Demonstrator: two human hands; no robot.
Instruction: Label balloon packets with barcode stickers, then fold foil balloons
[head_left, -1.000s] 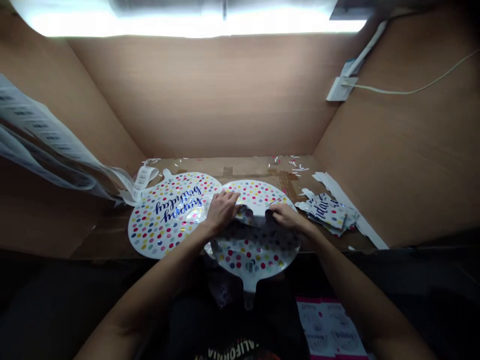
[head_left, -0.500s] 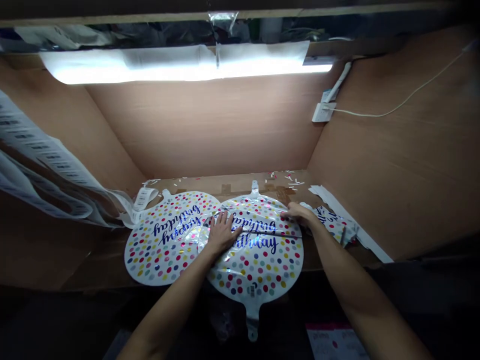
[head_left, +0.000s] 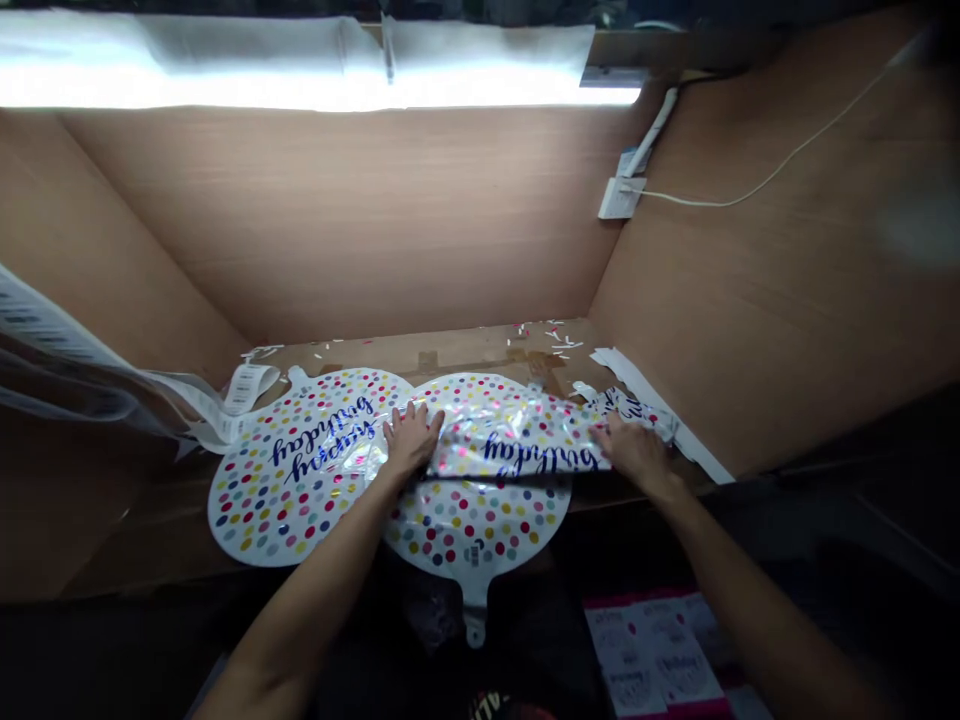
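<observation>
I logged the left hand (head_left: pixel 410 438) open and the right hand (head_left: pixel 634 452) apparently flat, pressing a folded white polka-dot foil balloon (head_left: pixel 480 530); slack pressure could let the fold spring open.

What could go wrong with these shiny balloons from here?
The folded balloon has its neck jutting past the table edge, so it might slide off. The left hand presses close to where it overlaps the neighbouring balloon, which could get dragged along. The right hand sits against the loose pile of balloons and might knock or crease it.
</observation>
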